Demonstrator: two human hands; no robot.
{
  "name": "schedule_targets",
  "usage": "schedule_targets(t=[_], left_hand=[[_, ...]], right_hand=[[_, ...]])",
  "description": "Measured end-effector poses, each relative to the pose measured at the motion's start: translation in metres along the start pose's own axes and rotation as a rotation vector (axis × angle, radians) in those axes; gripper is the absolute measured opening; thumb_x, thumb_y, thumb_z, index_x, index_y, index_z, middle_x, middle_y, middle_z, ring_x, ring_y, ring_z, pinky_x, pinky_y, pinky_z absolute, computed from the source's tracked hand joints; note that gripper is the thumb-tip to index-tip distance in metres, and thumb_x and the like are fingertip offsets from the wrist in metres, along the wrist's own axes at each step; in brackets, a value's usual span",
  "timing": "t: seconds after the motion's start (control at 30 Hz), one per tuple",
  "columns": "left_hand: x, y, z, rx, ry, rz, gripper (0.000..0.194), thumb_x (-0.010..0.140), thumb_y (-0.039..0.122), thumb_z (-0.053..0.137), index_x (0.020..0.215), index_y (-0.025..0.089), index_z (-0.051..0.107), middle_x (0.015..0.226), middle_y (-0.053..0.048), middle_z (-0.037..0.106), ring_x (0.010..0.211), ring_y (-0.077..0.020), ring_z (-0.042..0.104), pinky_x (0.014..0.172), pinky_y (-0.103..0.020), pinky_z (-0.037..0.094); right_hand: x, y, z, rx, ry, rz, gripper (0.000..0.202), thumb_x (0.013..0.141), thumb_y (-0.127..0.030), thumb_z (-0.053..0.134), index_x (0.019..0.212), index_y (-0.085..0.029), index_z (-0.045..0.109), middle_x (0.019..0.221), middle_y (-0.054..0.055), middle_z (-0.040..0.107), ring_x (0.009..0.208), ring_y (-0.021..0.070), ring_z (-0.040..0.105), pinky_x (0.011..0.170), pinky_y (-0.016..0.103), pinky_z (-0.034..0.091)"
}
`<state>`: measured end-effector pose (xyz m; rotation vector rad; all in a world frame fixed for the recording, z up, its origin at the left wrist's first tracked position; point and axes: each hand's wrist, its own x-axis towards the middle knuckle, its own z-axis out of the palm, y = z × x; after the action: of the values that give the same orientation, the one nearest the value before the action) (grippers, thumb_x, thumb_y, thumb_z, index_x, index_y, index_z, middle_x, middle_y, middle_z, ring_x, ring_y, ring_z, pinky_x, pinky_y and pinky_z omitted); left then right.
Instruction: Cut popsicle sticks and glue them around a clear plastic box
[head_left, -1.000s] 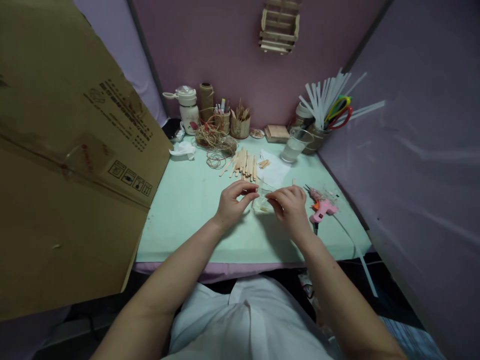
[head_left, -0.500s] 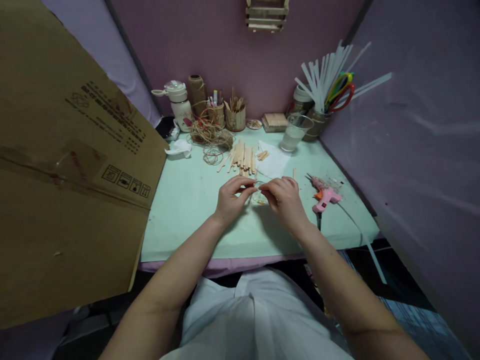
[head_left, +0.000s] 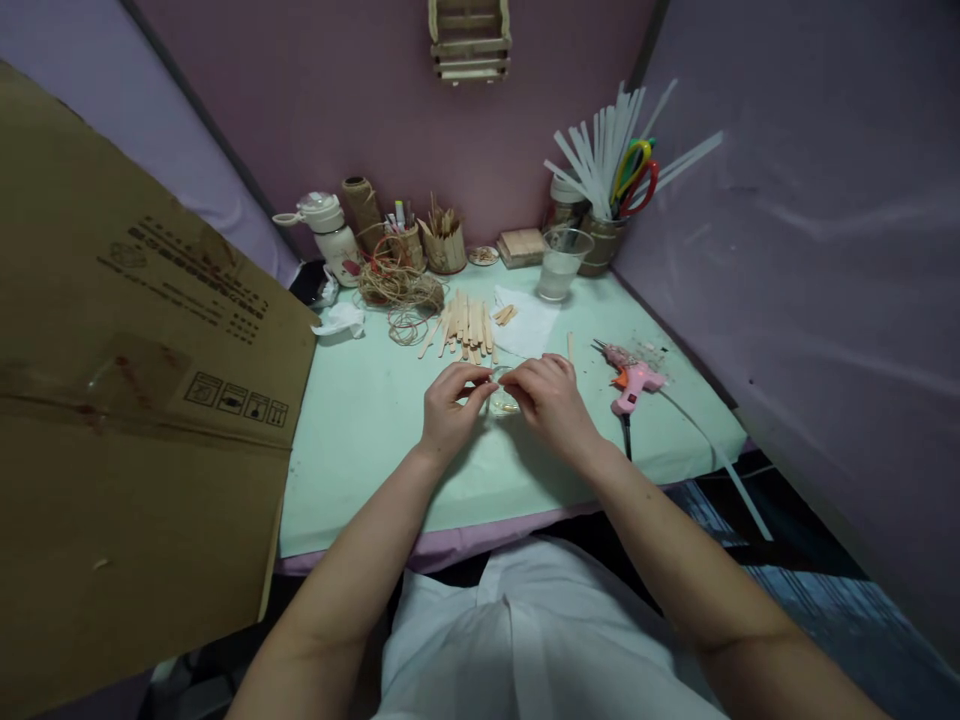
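My left hand [head_left: 448,405] and my right hand [head_left: 551,398] meet over the middle of the pale green table [head_left: 360,440]. Between their fingertips they pinch a small clear plastic bag [head_left: 501,396] with small wooden bits inside. Just beyond the hands lies a pile of flat wooden sticks [head_left: 466,325] next to a white paper sheet [head_left: 529,322]. A single stick [head_left: 569,346] lies to the right of my right hand.
A pink glue gun [head_left: 628,382] lies at the right with its cord running off the table. At the back stand a tangle of twine [head_left: 397,292], a white bottle [head_left: 330,233], stick holders, a clear cup [head_left: 559,263] and a jar with scissors [head_left: 600,235]. A big cardboard sheet [head_left: 127,400] leans at left.
My hands have drawn closer together on the small bag. The view has swung, so everything sits a little further left in the picture.
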<state>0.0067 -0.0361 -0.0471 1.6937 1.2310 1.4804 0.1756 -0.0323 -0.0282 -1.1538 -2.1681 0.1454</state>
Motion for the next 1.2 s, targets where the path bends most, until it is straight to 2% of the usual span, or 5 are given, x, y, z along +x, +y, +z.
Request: schedule_targets(t=[0.4,0.87,1.2], left_hand=[[0.0014,-0.0072,0.0043,0.053,0.063,0.16,0.006,0.084,0.025,0.07,0.086,0.019,0.07,0.084,-0.002,0.066,0.08,-0.0126,0.063,0.062,-0.02,0.056],[0.0026,-0.0069,0.0061,0.06,0.074,0.169,0.009,0.085,0.026,0.07,0.089,0.019,0.07,0.085,-0.002,0.066,0.08,-0.0124,0.064,0.061,-0.02,0.057],[0.0031,-0.0091,0.0059,0.083,0.071,0.173,0.007,0.085,0.025,0.07,0.09,0.02,0.071,0.086,-0.003,0.066,0.083,-0.0132,0.064,0.057,-0.019,0.053]], right_hand=[[-0.0013,0.0031,0.0035,0.01,0.047,-0.031,0.014,0.097,-0.019,0.052,0.092,-0.022,0.065,0.087,0.003,0.07,0.085,0.021,0.059,0.096,0.04,0.035],[-0.002,0.0033,0.0046,0.019,0.047,-0.017,0.015,0.097,-0.02,0.05,0.093,-0.023,0.064,0.088,0.004,0.069,0.086,0.0216,0.058,0.096,0.04,0.034],[-0.0021,0.0021,0.0048,0.026,0.042,-0.012,0.017,0.097,-0.019,0.049,0.093,-0.024,0.064,0.088,0.004,0.069,0.088,0.0218,0.058,0.098,0.041,0.034]])
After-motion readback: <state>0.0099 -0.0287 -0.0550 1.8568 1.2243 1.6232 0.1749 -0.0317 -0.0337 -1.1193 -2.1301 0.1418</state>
